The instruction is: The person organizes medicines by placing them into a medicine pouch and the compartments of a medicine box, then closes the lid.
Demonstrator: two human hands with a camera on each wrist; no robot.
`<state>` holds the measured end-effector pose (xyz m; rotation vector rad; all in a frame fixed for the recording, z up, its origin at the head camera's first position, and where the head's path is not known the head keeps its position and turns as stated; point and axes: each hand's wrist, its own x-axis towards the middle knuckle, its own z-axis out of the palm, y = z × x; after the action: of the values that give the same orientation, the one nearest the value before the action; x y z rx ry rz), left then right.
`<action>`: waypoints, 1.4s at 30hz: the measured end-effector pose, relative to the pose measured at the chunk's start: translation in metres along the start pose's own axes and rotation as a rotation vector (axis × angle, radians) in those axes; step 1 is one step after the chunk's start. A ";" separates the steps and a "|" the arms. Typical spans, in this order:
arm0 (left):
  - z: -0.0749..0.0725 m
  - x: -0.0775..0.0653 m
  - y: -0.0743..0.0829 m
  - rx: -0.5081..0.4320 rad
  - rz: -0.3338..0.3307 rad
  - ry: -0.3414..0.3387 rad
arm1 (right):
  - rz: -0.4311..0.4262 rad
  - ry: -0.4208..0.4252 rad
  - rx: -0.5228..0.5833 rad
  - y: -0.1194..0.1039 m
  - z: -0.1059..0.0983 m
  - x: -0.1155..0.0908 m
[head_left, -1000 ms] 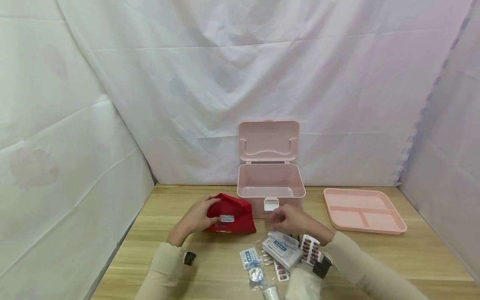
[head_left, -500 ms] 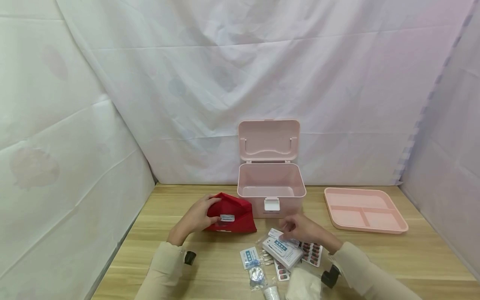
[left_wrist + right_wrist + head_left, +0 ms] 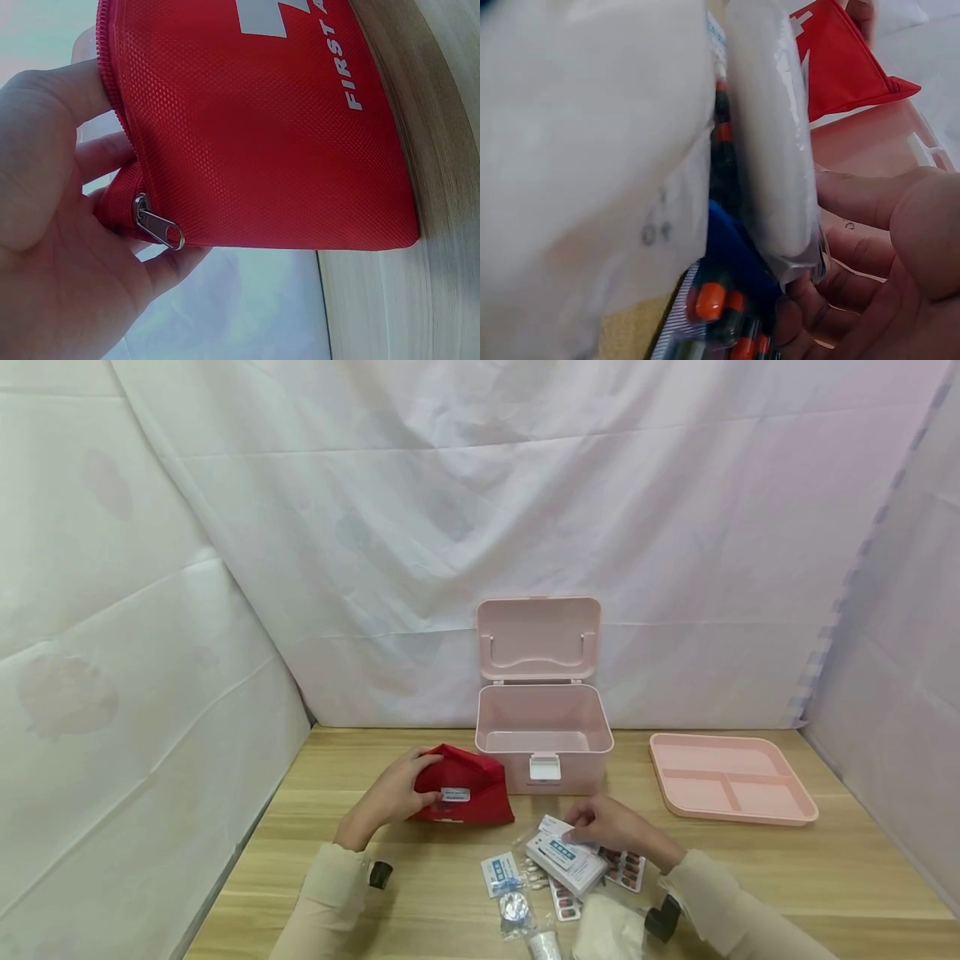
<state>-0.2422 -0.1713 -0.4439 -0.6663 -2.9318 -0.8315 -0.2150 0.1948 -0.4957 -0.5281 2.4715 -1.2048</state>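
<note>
1. One left hand [image 3: 396, 787] grips one red cloth pouch [image 3: 474, 802], front-left of one open pink plastic box [image 3: 579, 772]
2. In front of the box, one right hand [image 3: 611, 823] is by one flat, white, plastic-wrapped packet [image 3: 774, 139]; I cannot tell if it pinches

Pink box [image 3: 576, 774] with raised lid, divided pink tray [image 3: 726, 761], wood-grain tabletop [image 3: 817, 885], white cloth backdrop [image 3: 360, 543] with faint patterns

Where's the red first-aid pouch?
In the head view, the red first-aid pouch is on the table, just left of the open pink box, gripped by the left hand.
</note>
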 end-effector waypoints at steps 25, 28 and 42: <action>-0.001 0.000 0.002 -0.005 -0.011 -0.013 | 0.028 0.122 0.019 0.004 0.004 -0.001; -0.002 0.000 0.002 -0.004 -0.007 -0.010 | 0.045 0.134 0.008 0.003 0.001 -0.001; -0.001 0.000 0.002 -0.011 -0.003 -0.010 | 0.075 0.154 0.045 -0.006 -0.008 -0.005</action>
<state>-0.2414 -0.1706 -0.4418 -0.6689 -2.9404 -0.8478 -0.2125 0.1989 -0.4855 -0.3388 2.5592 -1.3124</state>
